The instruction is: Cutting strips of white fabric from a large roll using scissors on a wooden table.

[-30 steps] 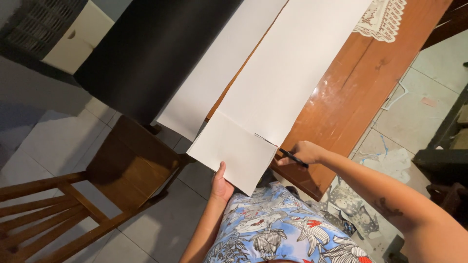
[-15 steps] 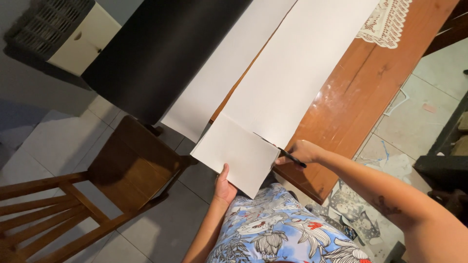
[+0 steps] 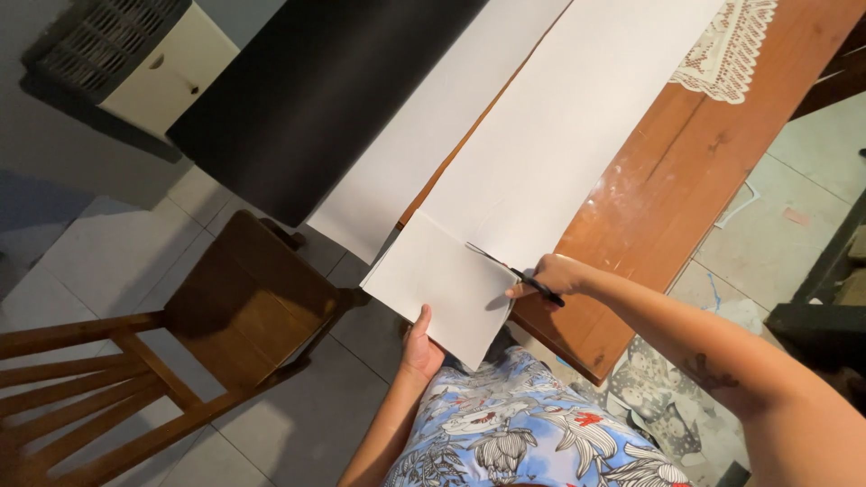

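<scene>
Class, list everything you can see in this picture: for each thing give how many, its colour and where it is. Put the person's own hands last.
white sheet: 2, white, long strips side by side on the table, ends hanging over its near edge
black sheet: 1, black, left of the white ones
table: 1, reddish-brown wood, right of centre
lace cloth: 1, cream, top right on the table
chair: 1, brown wood, lower left on the floor
heater: 1, cream with dark grille, top left
scissors: 1, black handles, in the white sheet's edge
left hand: under the overhanging sheet
right hand: holding the scissors
</scene>
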